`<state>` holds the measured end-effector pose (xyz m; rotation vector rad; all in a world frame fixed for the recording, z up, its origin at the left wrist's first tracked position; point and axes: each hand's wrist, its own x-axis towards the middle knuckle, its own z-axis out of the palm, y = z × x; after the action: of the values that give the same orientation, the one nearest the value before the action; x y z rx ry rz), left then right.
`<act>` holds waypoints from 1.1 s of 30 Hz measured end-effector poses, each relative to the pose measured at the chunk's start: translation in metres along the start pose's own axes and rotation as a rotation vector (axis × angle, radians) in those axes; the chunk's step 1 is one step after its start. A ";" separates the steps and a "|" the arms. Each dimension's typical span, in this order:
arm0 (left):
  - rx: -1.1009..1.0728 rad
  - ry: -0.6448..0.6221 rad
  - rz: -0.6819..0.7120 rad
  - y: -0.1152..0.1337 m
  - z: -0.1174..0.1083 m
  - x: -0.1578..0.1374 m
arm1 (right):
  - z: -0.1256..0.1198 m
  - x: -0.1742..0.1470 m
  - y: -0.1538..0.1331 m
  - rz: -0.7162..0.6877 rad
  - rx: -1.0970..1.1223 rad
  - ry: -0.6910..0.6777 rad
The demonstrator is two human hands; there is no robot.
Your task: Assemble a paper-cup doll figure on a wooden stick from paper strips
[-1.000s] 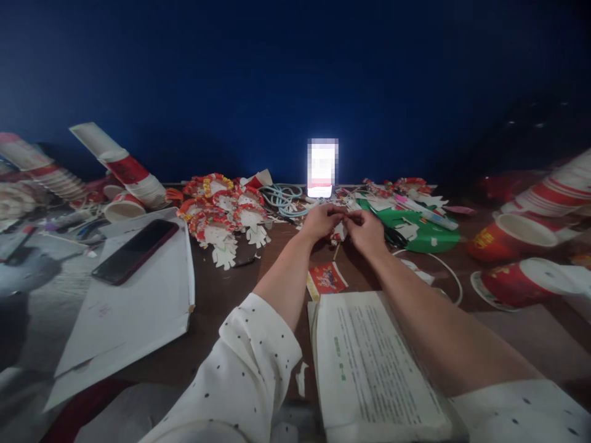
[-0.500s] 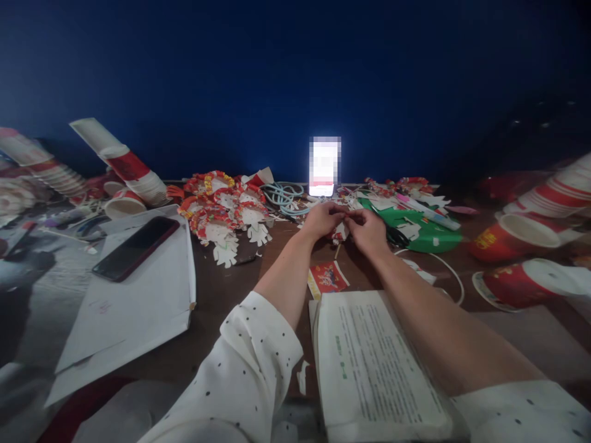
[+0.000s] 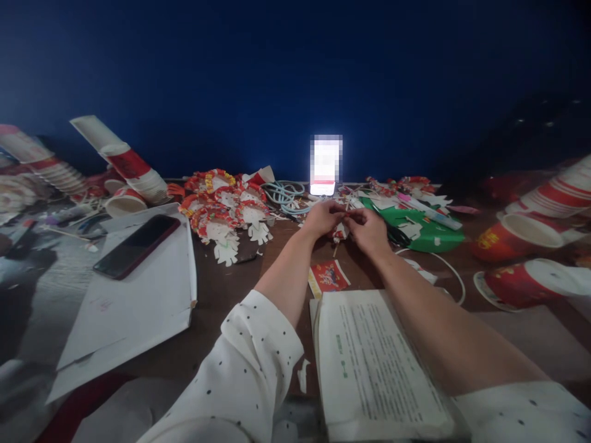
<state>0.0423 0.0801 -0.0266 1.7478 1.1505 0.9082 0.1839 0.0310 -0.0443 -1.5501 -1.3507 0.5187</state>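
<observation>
beneath fingers [image 3: 335, 210], small piece [image 3: 340, 232], red and white

The head camera looked from six o'clock, forward and down across the table [image 3: 219, 295] toward a blue wall [image 3: 277, 74] at twelve, book [image 3: 369, 363] close below, left hand [image 3: 322, 220] and right hand [image 3: 369, 232] beyond.

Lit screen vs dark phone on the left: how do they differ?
The lit screen glows bright white, while the dark phone shows a black face. The lit screen stands about upright; the dark phone lies flat on white paper. Both are rectangular, longer than wide.
</observation>
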 end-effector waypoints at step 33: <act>-0.008 -0.071 0.009 -0.002 -0.002 0.001 | -0.002 0.000 -0.006 -0.026 -0.431 -0.094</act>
<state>0.0398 0.0820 -0.0279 1.7657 1.0923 0.8484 0.1826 0.0298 -0.0382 -1.8675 -1.6289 0.2963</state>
